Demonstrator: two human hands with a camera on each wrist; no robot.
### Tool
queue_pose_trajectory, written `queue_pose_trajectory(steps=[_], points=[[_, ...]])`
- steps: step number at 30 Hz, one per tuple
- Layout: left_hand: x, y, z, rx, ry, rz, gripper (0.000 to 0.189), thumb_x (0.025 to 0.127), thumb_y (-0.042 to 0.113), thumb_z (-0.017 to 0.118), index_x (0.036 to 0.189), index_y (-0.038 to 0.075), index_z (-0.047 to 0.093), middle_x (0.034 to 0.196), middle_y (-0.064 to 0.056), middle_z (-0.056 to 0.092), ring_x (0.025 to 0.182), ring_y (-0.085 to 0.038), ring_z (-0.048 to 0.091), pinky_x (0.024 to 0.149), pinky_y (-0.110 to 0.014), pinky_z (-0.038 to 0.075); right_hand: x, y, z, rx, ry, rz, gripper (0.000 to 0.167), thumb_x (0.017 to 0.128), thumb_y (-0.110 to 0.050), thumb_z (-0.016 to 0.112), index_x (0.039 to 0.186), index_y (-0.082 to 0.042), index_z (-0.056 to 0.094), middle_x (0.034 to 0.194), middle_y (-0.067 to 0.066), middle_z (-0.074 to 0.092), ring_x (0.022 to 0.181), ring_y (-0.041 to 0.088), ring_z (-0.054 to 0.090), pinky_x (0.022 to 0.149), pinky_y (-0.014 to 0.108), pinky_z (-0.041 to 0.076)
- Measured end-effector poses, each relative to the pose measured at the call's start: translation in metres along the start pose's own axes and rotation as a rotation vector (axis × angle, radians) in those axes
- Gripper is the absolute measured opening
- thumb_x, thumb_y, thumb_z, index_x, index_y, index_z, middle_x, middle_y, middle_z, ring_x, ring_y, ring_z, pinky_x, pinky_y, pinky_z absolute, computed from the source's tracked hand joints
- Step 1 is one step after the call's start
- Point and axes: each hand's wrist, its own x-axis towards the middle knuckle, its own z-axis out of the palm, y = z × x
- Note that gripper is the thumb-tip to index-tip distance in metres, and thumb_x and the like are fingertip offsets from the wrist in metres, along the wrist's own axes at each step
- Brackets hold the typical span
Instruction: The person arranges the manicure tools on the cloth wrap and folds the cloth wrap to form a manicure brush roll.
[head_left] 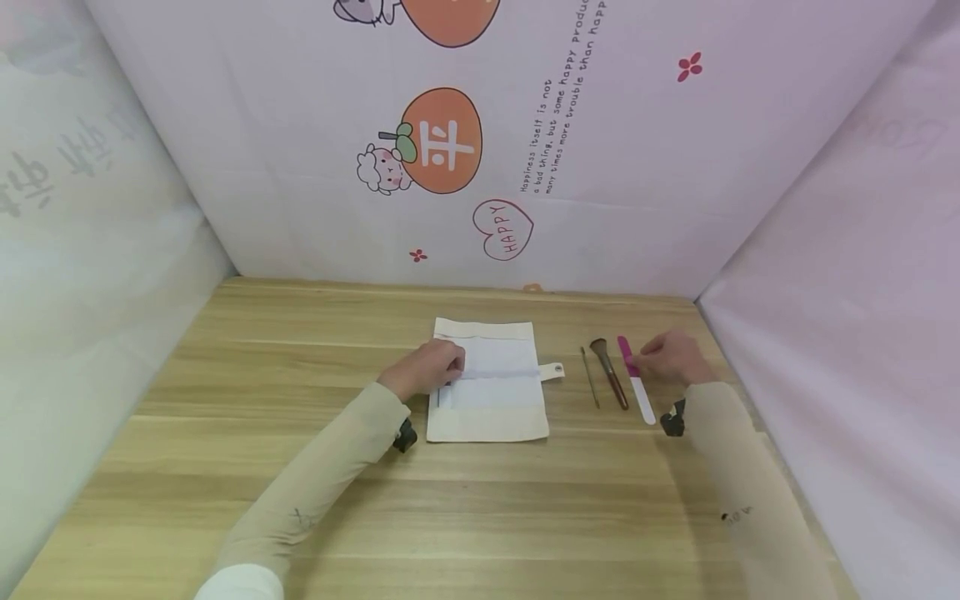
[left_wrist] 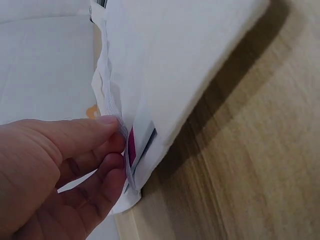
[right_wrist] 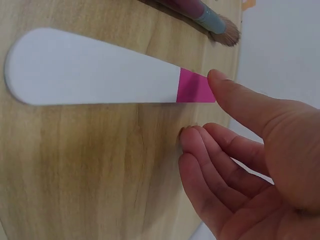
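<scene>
A white fabric pouch lies unfolded on the table, with a snap tab at its right. My left hand is at its left side, thumb and fingers pinching a ribbed elastic strip of it. Behind the strip, something pink and dark shows in part. Right of the pouch lies a nail file, white at the near end and pink at the far end. My right hand is over the pink end. Its thumb overlaps the file, while the loosely bent fingers are beside it.
Between the pouch and the file lie a thin metal stick and a brush with a dark reddish handle. The wooden table meets printed white cloth walls at the back and sides.
</scene>
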Motion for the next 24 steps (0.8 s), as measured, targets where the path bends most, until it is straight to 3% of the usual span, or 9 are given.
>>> queue_pose_trajectory(steps=[11, 19, 24], points=[[-0.002, 0.000, -0.003, -0.001, 0.002, -0.024, 0.017, 0.106, 0.010, 0.062, 0.090, 0.007, 0.065, 0.080, -0.002, 0.062, 0.074, -0.014, 0.057, 0.072, -0.027, 0.048, 0.009, -0.011, -0.001, -0.146, -0.043, -0.020, 0.031, 0.094, -0.035, 0.079, 0.095, -0.004, 0.082, 0.118, 0.027, 0.075, 0.119, 0.052, 0.063, 0.102, 0.063, 0.049], [-0.007, 0.001, -0.008, -0.029, 0.018, 0.000, 0.018, 0.106, 0.005, 0.059, 0.090, 0.005, 0.066, 0.082, -0.006, 0.066, 0.071, -0.014, 0.056, 0.070, -0.026, 0.047, 0.011, -0.019, -0.001, -0.150, -0.065, 0.027, 0.027, 0.094, -0.032, 0.079, 0.090, -0.006, 0.083, 0.122, 0.029, 0.073, 0.123, 0.054, 0.060, 0.105, 0.065, 0.048], [-0.009, 0.004, -0.009, -0.020, 0.018, -0.011, 0.017, 0.106, 0.006, 0.058, 0.092, 0.004, 0.067, 0.084, -0.007, 0.068, 0.072, -0.014, 0.056, 0.070, -0.026, 0.047, 0.012, -0.022, -0.001, -0.156, -0.072, 0.033, 0.028, 0.093, -0.031, 0.080, 0.090, -0.003, 0.082, 0.108, 0.026, 0.078, 0.106, 0.046, 0.069, 0.089, 0.053, 0.057]])
